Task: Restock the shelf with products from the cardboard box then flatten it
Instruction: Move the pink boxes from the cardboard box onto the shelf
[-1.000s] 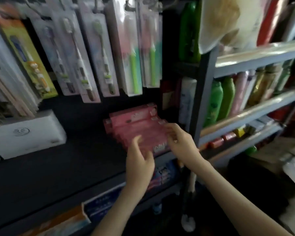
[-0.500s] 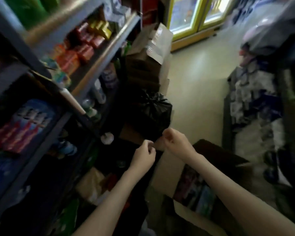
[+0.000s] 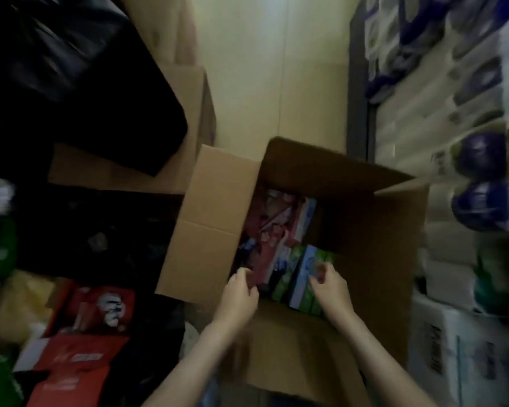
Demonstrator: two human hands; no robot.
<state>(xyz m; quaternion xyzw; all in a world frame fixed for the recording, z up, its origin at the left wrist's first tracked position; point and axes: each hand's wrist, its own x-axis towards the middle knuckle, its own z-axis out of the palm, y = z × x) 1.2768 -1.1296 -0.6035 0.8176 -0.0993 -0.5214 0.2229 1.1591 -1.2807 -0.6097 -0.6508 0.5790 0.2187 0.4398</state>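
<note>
An open cardboard box (image 3: 215,218) stands on the floor below me with its flaps spread. Inside it lie pink product boxes (image 3: 272,239) on the left and green and blue product boxes (image 3: 301,268) on the right. My left hand (image 3: 240,293) reaches over the near rim with curled fingers against the end of a pink box; blur hides whether it grips. My right hand (image 3: 329,284) curls its fingers over the near end of a green and blue box. The shelf is out of view.
A black bag (image 3: 80,83) sits on other cardboard boxes (image 3: 188,92) at the back left. Red packages (image 3: 83,333) lie at the lower left. Stacked white and purple packs (image 3: 467,142) line the right side. Pale floor (image 3: 276,69) runs ahead beyond the box.
My view swung from the shelf with the pink boxes down to the floor box. Both hands left the shelf, passed through the air and now reach into the box.
</note>
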